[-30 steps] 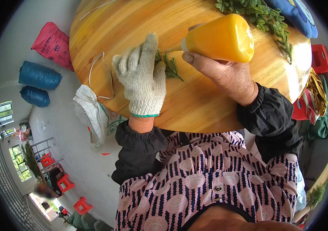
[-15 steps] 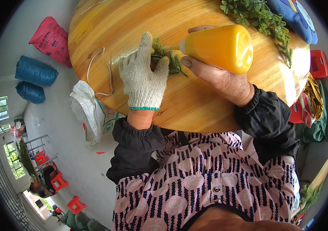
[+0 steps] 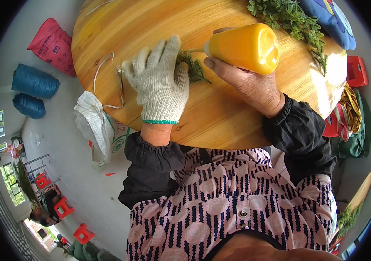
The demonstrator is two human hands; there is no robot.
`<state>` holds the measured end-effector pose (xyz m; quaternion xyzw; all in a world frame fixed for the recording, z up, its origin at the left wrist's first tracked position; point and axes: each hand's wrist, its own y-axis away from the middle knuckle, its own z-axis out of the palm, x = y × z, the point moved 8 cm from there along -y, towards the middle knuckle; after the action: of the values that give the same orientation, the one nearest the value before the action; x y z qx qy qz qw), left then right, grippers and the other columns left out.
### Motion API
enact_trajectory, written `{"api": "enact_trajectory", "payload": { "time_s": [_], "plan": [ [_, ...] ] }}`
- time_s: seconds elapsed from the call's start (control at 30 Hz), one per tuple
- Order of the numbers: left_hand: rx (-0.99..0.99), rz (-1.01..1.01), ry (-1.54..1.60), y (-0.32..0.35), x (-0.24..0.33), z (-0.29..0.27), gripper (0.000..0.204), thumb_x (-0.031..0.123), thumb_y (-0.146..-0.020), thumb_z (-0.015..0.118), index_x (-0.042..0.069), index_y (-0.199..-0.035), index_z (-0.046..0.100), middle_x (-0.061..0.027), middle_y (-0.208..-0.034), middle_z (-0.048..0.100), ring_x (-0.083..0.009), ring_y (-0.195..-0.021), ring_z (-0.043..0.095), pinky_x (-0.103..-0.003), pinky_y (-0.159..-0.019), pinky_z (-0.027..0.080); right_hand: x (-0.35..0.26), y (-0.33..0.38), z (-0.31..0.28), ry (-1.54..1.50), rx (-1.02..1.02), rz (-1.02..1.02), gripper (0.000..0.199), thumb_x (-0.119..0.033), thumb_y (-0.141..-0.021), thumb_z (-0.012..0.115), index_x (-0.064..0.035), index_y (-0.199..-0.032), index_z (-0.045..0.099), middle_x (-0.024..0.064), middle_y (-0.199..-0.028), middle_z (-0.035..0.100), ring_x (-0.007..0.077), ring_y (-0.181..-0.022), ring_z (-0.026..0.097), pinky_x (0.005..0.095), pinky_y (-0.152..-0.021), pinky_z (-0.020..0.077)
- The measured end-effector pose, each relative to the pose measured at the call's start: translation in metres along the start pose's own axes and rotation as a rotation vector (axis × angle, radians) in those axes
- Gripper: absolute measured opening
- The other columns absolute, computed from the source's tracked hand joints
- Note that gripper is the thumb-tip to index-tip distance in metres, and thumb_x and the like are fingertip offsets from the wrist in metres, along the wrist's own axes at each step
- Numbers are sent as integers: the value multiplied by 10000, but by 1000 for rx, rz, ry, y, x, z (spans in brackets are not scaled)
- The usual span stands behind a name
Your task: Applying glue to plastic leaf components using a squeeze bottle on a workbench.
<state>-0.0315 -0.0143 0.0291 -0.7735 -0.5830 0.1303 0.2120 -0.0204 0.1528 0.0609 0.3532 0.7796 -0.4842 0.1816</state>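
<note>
My right hand [image 3: 248,87] is bare and wraps around a yellow squeeze bottle [image 3: 242,48]. The bottle is tilted nearly level, its thin pale nozzle pointing left. A green artificial fir sprig [image 3: 197,69] lies on the round wooden table [image 3: 220,115], with the nozzle tip close to its upper end. My left hand [image 3: 157,82], in a white knit glove with a green cuff edge, is at the sprig's left side. Its fingers are stretched out and its thumb lies over part of the sprig. Whether the nozzle touches the sprig, I cannot tell.
A heap of green sprigs [image 3: 288,19] and a blue cushion-like item [image 3: 331,21] are at the table's far right. A white cord [image 3: 96,82] loops over the left edge, above a white sack [image 3: 92,124]. Red stools [image 3: 356,71] and a person [image 3: 46,209] are farther off.
My left hand has shifted slightly left, and its fingers are spread wider. The bottle has moved a little up and left in the picture, still in my right hand.
</note>
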Motion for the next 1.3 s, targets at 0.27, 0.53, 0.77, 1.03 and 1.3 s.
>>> {"api": "enact_trajectory", "payload": {
  "time_s": [0.27, 0.53, 0.77, 1.03, 1.3],
  "plan": [
    [-64, 50, -32, 2, 6, 5, 666, 289, -881, 732, 198, -1505, 516, -73, -1327, 656, -313, -1230, 558, -670, -1127, 280, -5, -2, -4, 98, 23, -79, 142, -113, -814, 835, -152, -923, 752, 2, -894, 687, 182, -847, 669, 326, -783, 521],
    [-38, -110, 102, 2, -14, 14, 790, 232, -862, 719, 80, -1571, 406, -76, -1069, 730, -320, -1059, 636, -486, -1030, 389, -26, 3, 2, 430, -13, -294, 296, -63, -732, 867, -196, -971, 757, 106, -1092, 699, 373, -1068, 668, 444, -910, 567],
    [-99, -156, 158, 3, -19, 20, 910, 271, -852, 742, 57, -1615, 295, -96, -1141, 712, -338, -1119, 613, -584, -1078, 338, -26, 1, 15, 329, -5, -356, 389, -50, -729, 869, -204, -1064, 747, 127, -1087, 694, 395, -1112, 651, 471, -897, 569],
    [-184, -182, 168, 2, -17, 22, 904, 354, -882, 731, 45, -1609, 292, -121, -1158, 713, -354, -1178, 575, -647, -1082, 309, -21, 2, 22, 330, -61, -326, 388, -42, -748, 849, -188, -1094, 753, 126, -1089, 701, 387, -1120, 653, 472, -902, 570],
    [-166, -147, 141, 3, -16, 19, 829, 339, -895, 706, 43, -1580, 345, -118, -1100, 716, -353, -1140, 577, -625, -1043, 327, -20, -1, 19, 274, -77, -268, 380, -44, -750, 839, -176, -1099, 762, 114, -1117, 705, 357, -1126, 655, 436, -932, 562]
  ]
}}
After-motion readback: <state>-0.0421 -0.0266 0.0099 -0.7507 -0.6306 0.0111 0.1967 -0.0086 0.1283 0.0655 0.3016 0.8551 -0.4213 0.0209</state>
